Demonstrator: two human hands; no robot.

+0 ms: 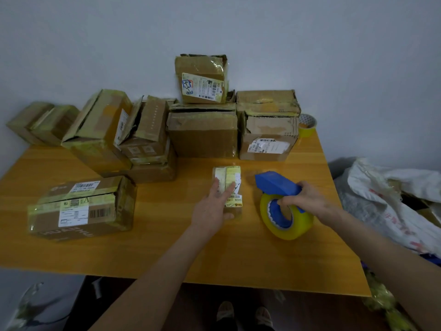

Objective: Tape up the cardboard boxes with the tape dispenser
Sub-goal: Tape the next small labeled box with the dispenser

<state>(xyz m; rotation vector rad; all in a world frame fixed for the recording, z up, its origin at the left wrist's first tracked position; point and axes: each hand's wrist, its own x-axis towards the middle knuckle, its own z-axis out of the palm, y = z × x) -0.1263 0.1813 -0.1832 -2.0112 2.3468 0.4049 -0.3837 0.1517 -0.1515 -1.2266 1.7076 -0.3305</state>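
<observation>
A small cardboard box (229, 177) with white labels and yellowish tape lies in the middle of the orange table (167, 247). My left hand (212, 206) rests flat on its near end, fingers spread. To the right, my right hand (307, 199) grips the blue tape dispenser (274, 183), which carries a yellow tape roll (288, 225) standing on the table. The dispenser is beside the small box and does not touch it.
Several taped cardboard boxes are stacked along the wall, one (201, 78) on top. A larger box (81, 209) lies at the front left. A spare tape roll (307, 125) sits at the back right. White bags (391, 201) lie off the table's right edge.
</observation>
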